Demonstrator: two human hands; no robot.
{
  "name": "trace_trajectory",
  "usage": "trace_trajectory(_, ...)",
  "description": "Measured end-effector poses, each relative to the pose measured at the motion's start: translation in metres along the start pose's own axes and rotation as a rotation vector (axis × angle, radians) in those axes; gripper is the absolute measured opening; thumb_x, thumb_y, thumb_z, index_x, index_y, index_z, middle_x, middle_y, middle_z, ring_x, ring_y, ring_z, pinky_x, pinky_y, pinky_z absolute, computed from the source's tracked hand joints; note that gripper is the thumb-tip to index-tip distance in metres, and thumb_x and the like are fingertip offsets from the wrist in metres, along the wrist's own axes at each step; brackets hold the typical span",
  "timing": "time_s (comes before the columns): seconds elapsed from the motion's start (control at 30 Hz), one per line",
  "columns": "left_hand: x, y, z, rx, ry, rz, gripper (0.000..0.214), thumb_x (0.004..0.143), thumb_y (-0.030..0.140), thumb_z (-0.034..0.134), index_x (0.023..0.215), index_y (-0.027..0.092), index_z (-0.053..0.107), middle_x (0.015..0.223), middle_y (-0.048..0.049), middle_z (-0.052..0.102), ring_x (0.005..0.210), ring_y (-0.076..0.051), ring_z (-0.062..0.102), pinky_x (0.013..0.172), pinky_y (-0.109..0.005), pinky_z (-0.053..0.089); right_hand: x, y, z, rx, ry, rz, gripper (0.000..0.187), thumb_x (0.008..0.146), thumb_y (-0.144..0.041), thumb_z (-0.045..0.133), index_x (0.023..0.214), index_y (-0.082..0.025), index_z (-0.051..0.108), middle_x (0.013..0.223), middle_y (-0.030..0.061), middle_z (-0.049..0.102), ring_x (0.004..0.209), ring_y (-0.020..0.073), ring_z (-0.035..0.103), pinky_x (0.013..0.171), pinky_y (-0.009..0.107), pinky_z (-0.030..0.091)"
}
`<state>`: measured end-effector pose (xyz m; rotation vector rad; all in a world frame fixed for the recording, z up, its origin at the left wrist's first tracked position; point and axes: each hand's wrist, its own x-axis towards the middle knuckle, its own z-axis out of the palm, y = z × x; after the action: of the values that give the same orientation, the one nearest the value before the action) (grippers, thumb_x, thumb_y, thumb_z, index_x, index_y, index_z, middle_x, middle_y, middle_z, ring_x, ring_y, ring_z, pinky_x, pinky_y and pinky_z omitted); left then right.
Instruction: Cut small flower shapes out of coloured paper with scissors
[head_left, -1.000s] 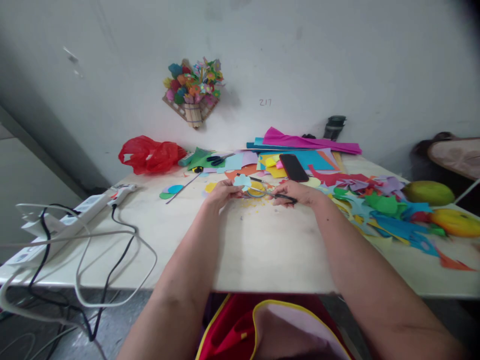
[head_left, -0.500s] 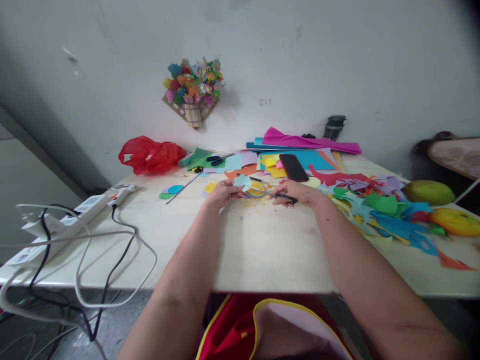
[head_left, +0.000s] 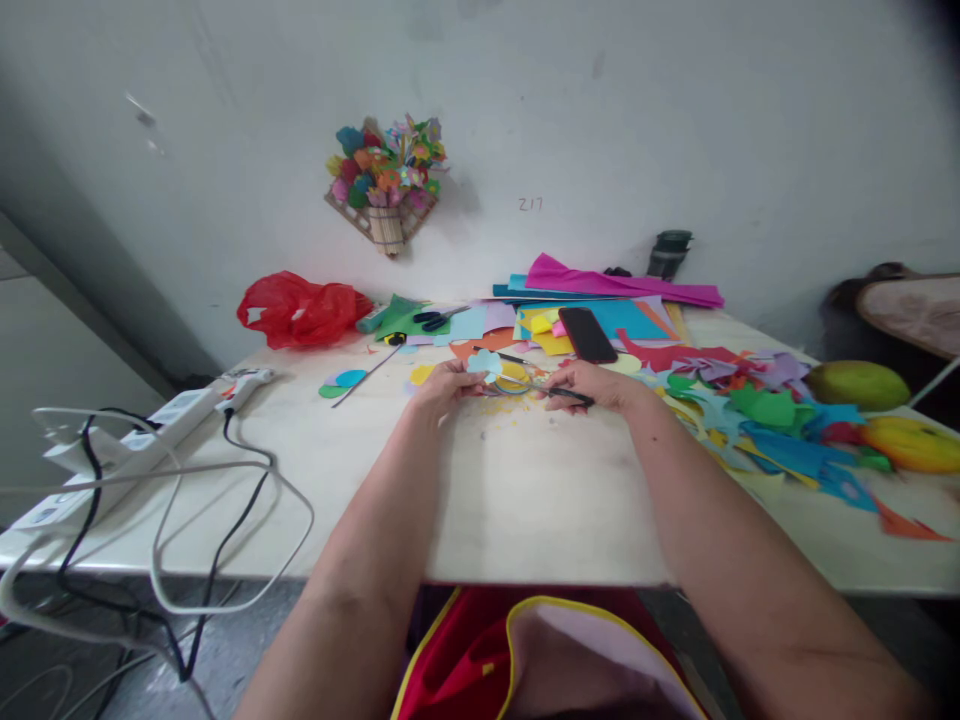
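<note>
My left hand (head_left: 452, 388) pinches the edge of a light-blue paper flower (head_left: 486, 364) with rounded petals, held just above the table. In my right hand (head_left: 574, 383) is a slim tool with a silver shaft and black handle (head_left: 574, 396); I cannot make out its exact kind. Its thin tip points left and reaches close to the flower's lower right; whether they touch is unclear. Under the tip lies a yellow round piece (head_left: 513, 378) with a bluish rim, and tiny yellow bits (head_left: 510, 407) are scattered around it.
A phone (head_left: 588, 335) and coloured paper sheets (head_left: 637, 319) lie behind my hands. Paper scraps (head_left: 772, 407) and yellow-green fruit (head_left: 859, 385) cover the right side. Scissors (head_left: 431, 320), a red plastic bag (head_left: 300, 310) and a corded power strip (head_left: 120, 455) are leftward.
The tool's tip seems to have shifted very slightly by the flower. Both hands keep their places and grips.
</note>
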<state>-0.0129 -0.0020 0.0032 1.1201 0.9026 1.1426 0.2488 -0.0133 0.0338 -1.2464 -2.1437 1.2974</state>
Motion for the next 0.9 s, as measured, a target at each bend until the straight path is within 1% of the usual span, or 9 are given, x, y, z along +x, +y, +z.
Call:
trace_trajectory(0.33,0.0019,-0.0020,-0.0025,-0.035,-0.023,0.033,0.033,0.057,0.016,0.084,0.067,0.012,0.053,0.058,-0.0018,0.065,0.049,-0.009,0.059,0.054,-0.020,0.048,0.0019,0.0030,-0.0002,0.041,-0.002,-0.004,0.047,0.060,-0.043,0.079,0.096,-0.012,0.072,0.049,-0.0042,0.053,0.040,0.0057,0.042,0.042,0.020,0.033)
trace_trajectory(0.7,0.0016,-0.0010,-0.0024,-0.021,-0.023,0.025,0.032,0.057,0.016,0.084,0.066,0.012,0.053,0.060,-0.0025,0.066,0.050,-0.009,0.059,0.056,-0.022,0.049,0.0013,0.0023,0.0006,0.026,-0.003,-0.018,0.045,0.064,-0.042,0.077,0.095,-0.010,0.072,0.048,-0.0035,0.054,0.038,0.0050,0.041,0.040,0.020,0.033)
trace_trajectory(0.9,0.0022,-0.0021,-0.0034,-0.024,-0.034,0.032,0.032,0.057,0.016,0.083,0.067,0.012,0.053,0.060,-0.0021,0.065,0.047,-0.007,0.057,0.056,-0.021,0.049,0.0026,0.0038,0.0002,0.036,-0.001,-0.018,0.046,0.063,-0.042,0.078,0.096,-0.011,0.072,0.048,-0.0034,0.054,0.038,0.0053,0.041,0.040,0.020,0.033)
